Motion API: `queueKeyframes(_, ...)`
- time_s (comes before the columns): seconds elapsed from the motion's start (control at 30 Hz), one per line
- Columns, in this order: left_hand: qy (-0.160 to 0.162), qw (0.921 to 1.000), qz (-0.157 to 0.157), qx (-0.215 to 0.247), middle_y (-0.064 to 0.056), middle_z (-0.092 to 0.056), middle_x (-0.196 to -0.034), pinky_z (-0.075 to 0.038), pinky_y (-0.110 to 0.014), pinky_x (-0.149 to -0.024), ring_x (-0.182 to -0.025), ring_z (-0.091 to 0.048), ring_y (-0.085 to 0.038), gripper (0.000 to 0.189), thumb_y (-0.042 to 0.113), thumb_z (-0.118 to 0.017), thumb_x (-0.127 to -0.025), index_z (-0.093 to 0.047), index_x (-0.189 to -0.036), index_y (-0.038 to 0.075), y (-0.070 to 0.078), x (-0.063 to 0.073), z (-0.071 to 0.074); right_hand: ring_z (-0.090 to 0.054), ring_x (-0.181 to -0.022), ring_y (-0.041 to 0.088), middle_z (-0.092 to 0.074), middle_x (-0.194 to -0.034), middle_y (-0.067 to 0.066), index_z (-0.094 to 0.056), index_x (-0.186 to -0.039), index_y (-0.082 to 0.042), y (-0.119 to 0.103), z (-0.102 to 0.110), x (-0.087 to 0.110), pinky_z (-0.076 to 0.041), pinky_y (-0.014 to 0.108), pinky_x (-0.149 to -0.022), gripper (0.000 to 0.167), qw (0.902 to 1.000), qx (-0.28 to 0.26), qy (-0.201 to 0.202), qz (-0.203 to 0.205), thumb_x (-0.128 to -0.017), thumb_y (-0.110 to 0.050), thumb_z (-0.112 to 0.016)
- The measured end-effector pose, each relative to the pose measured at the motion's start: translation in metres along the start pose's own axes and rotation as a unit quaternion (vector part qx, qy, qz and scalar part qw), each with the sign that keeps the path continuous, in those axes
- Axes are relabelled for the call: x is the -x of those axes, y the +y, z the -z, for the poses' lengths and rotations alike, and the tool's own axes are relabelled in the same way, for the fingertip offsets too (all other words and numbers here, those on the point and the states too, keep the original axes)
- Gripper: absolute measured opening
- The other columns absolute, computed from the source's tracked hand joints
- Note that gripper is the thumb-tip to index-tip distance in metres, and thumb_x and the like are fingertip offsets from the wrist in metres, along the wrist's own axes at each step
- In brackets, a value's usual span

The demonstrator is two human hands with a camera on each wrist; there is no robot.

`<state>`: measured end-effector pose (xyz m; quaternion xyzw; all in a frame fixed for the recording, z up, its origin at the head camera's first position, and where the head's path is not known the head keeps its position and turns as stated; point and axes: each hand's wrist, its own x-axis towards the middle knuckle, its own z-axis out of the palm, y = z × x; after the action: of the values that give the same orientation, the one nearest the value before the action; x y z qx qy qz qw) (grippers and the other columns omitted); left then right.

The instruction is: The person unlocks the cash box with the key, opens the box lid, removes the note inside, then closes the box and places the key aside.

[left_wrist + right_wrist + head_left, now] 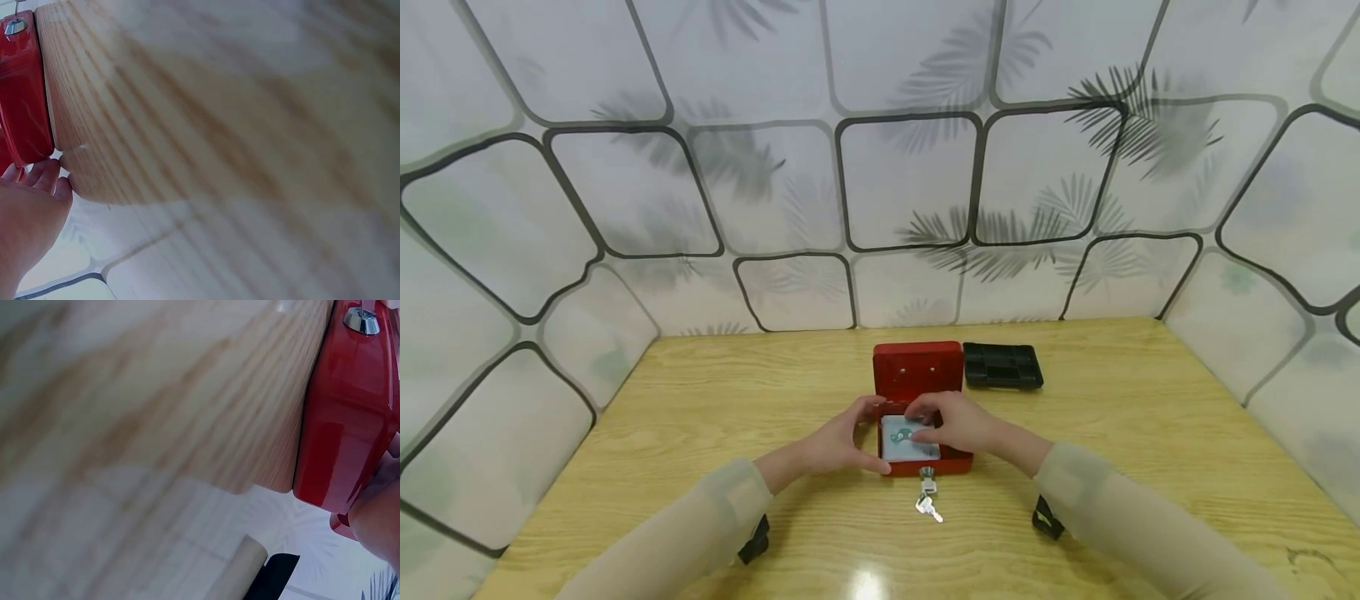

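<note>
A small red cash box (pixel 956 462) sits on the table with its lid (pixel 917 371) raised at the back. Inside, on the left, lies a flat pale blue packet (pixel 895 450) with a teal cartoon figure. My left hand (pixel 842 440) holds the box's left end, thumb at the front corner and fingers toward the back. My right hand (pixel 958 421) reaches over the packet, fingertips at its rear edge and thumb over its face, with a gap between them. Keys (pixel 928 504) hang from the front lock (pixel 361 320).
Just behind the box, to the right, lies a black compartment tray (pixel 1002 367). The wooden table (pixel 760 375) meets a patterned curtain (pixel 910 183) at its back and sides. Dark straps (pixel 1047 517) sit around the wrists.
</note>
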<state>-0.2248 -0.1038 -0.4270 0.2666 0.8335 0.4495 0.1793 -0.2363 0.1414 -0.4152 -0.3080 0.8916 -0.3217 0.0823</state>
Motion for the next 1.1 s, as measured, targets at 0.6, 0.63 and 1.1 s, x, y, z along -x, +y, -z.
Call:
queueKeyframes(0.6,0.000,0.9999,-0.002,0.013,-0.008,-0.043,-0.143,-0.025,-0.048,-0.111,-0.131,-0.038,-0.027,0.088,0.024,-0.085,-0.077,-0.031,-0.145,0.009,0.0030,0.0019,-0.0009,-0.060,-0.091,0.015,-0.067,-0.102,-0.005,-0.068,-0.111,-0.012,-0.0041,-0.0046,-0.0010,-0.050,0.035,-0.082,0.025,0.9993,0.035,0.007,-0.004,-0.087,-0.019,-0.074)
queueKeyframes(0.63,0.000,0.9999,0.000,0.014,-0.008,-0.043,-0.143,-0.026,-0.048,-0.111,-0.131,-0.038,-0.027,0.089,0.024,-0.085,-0.076,-0.031,-0.145,0.009,0.0030,0.0020,-0.0010,-0.060,-0.093,0.015,-0.067,-0.103,-0.005,-0.068,-0.111,-0.012,-0.0044,-0.0049,-0.0007,-0.050,0.036,-0.083,0.026,0.9994,0.032,0.008,-0.006,-0.088,-0.020,-0.074)
queueKeyframes(1.1,0.000,0.9998,-0.001,0.018,-0.007,-0.042,-0.144,-0.027,-0.047,-0.111,-0.131,-0.038,-0.027,0.092,0.024,-0.085,-0.076,-0.030,-0.147,0.009,0.0037,0.0029,-0.0008,-0.061,-0.102,0.018,-0.066,-0.108,-0.002,-0.067,-0.111,-0.012,-0.0073,-0.0055,0.0026,-0.049,0.040,-0.092,0.026,0.9986,-0.027,0.044,0.010,-0.087,-0.017,-0.074)
